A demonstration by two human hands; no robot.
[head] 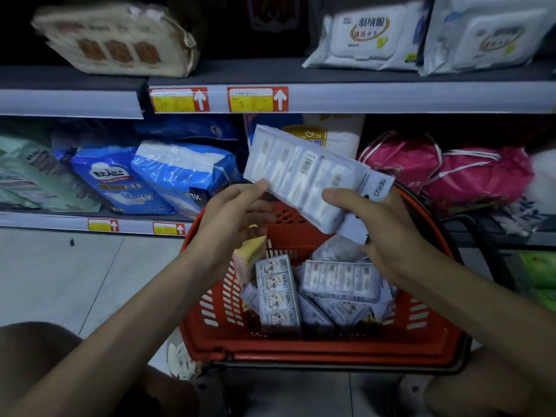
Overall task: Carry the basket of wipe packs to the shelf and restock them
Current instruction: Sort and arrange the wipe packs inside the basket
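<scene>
Here's the shelf (331,97), grey, two tiers rising behind the basket, with big white wipe bags (370,40) high above it. The red basket (301,347) sits on the pale floor (75,275) right in front of the person, slotted walls, rim facing us. Blue bags (126,182) lie beyond the basket's left side, pink bags (469,176) beyond its right.

Up over the basket's far rim comes the wipe pack (301,173): a long pale lilac multipack, small packets in a row under clear film, barcodes up, tilted with its left end higher (lettering on the right-hand flap). The right hand (382,233) has it firmly, thumb on top, fingers wrapped behind. The left hand (231,215) meets the pack's lower edge with its thumb tip; I cannot tell whether the curled fingers close on it.

Down inside the basket, more packs: one standing lengthways with cartoon faces (278,293), one lying barcode-up (340,281), a yellow pack (249,254) against the left wall.
</scene>
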